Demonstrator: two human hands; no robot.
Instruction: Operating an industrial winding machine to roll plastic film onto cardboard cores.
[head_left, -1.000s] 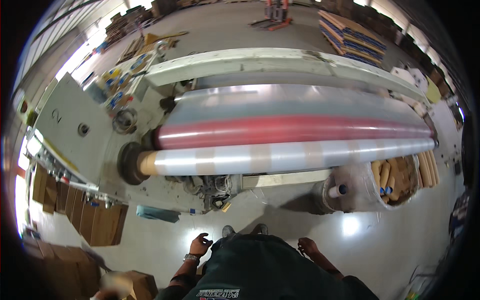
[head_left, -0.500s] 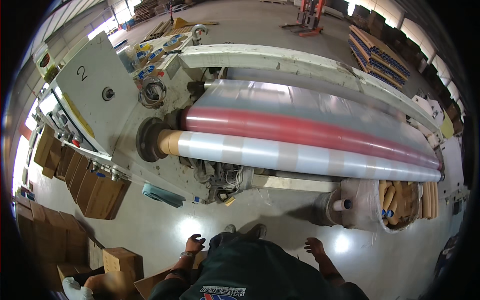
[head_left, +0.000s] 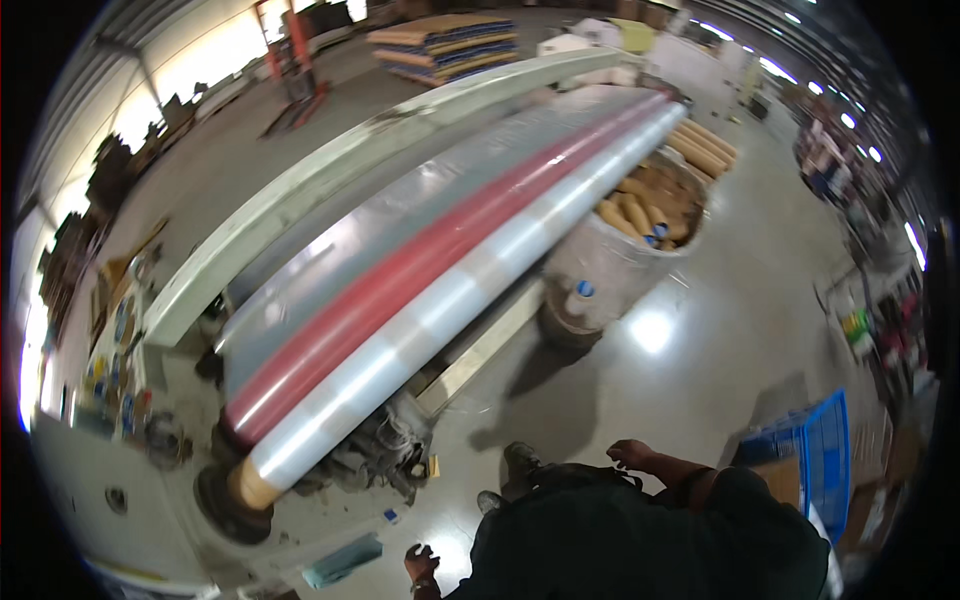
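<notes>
My left hand (head_left: 422,565) hangs low at the bottom edge, fingers loosely bent and apart, holding nothing. Out to my right side, my right hand (head_left: 629,454) is also empty, its fingers spread and slightly curled. Neither touches anything. In front of me a long white film roll (head_left: 415,338) with faint beige bands lies across a machine, its cardboard core (head_left: 252,486) sticking out at the near left end. Behind it runs a red roll (head_left: 400,275), and beyond that a sheet of greyish clear film (head_left: 330,270) is stretched.
A plastic-lined bin (head_left: 690,225) holds cardboard tubes, with a dark round drum (head_left: 568,325) beside it. To my right stands a blue crate (head_left: 828,450). A teal cloth (head_left: 343,560) hangs at the machine's near edge. A pale beam (head_left: 380,130) spans the far side.
My view has turned to the right, so the machine now runs diagonally and the blue crate has come into sight. Both hands stay empty at my sides.
</notes>
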